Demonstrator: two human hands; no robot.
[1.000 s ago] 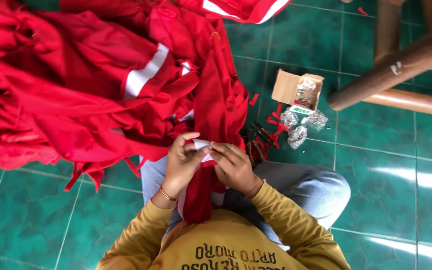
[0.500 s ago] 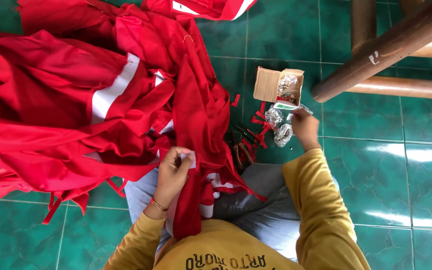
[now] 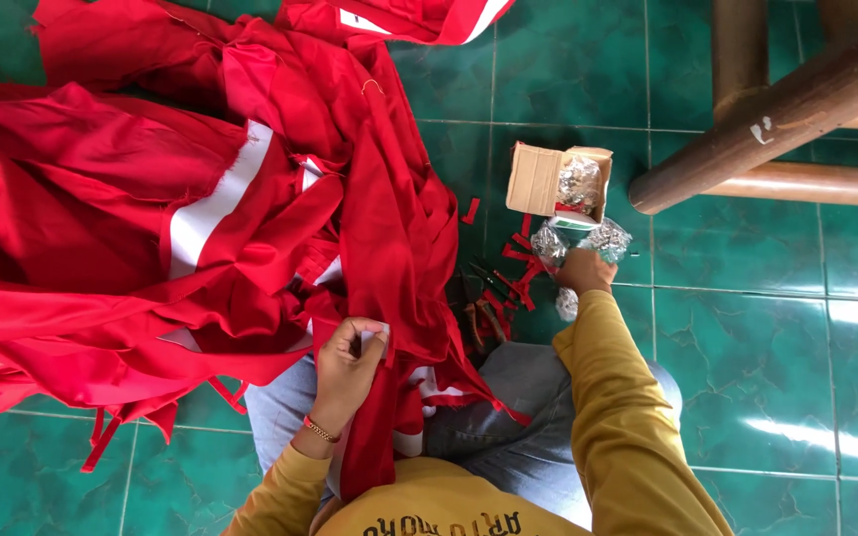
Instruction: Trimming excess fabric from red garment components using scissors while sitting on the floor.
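A big heap of red cloth with white stripes point(image 3: 191, 218) covers the green tiled floor and drapes over my lap. My left hand point(image 3: 348, 365) pinches a fold of that red cloth near a white patch, above my knees. My right hand point(image 3: 584, 270) reaches out to the right and rests among small clear plastic bags of shiny metal pieces point(image 3: 608, 238) on the floor. What its fingers hold is hidden. Just beyond stands a small open cardboard box point(image 3: 536, 179) with more of the bagged pieces.
Red fabric scraps point(image 3: 514, 283) and a small pair of pliers or snips point(image 3: 479, 320) lie on the tiles between my lap and the box. Thick brown wooden furniture legs point(image 3: 777, 119) cross the upper right corner. Green tiled floor point(image 3: 767, 357) spreads to the right.
My right hand left the cloth in my lap and reached right to the bags by the box. My left hand kept hold of the red cloth.
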